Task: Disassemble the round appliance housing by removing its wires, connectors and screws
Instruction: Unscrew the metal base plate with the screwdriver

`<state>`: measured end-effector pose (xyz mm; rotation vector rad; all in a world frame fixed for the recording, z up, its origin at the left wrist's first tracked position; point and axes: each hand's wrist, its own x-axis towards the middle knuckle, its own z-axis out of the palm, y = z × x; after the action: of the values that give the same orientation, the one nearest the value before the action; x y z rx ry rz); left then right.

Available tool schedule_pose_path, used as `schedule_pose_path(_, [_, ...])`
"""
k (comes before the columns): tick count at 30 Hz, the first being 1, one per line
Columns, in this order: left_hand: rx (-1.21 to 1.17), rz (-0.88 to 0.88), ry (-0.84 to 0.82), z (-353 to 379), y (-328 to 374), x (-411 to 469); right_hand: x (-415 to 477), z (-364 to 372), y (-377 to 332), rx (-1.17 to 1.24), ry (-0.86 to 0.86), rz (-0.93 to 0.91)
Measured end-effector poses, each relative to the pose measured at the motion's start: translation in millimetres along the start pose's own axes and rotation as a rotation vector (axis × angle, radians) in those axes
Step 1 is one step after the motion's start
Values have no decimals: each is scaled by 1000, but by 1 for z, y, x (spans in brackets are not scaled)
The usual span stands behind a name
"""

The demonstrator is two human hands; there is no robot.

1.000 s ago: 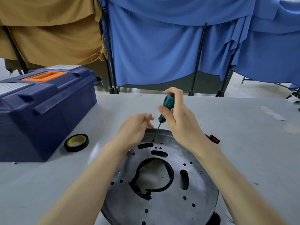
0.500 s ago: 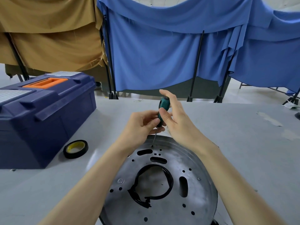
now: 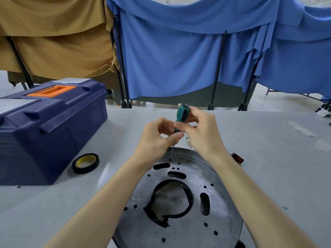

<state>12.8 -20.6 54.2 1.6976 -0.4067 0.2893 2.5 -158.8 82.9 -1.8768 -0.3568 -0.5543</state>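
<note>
Gripping the green handle of the screwdriver (image 3: 180, 113), the right hand (image 3: 202, 135) had thumb and fingers curled round it, while the left hand (image 3: 155, 140), close on its left, pinched the tool lower down where handle met shaft. Below that double grip the thin shaft ran, slightly tilted, to a small hole near the far edge of the housing (image 3: 223, 203), which lay flat on the table (image 3: 277, 167) under both forearms. Nearer than the grip, a black wire (image 3: 162, 221) looped round the housing's central opening. Left of the grip lay a tape roll (image 3: 85, 163), beside a toolbox (image 3: 53, 126).
</note>
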Motion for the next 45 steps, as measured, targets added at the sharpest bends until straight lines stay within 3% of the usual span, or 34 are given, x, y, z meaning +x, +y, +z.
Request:
schedule_pose_path(8, [-31,-88,-196,1,1,-2,-1,-1,1,133,-21,1])
schedule_pose_path(18, [-50,-153,-65,-2,8,-3,-2,3,2,143,-200,18])
schedule_pose_path(23, [6,-142,48,-3,8,-4,-7,9,1,-6,-90,-25])
schedule_pose_path(33, [-86,-114,-252,-8,3,-1,-2,-1,4,17,-70,35])
schedule_pose_path(45, [-102,-228,-48,-2,4,1,-6,4,0,109,-88,-6])
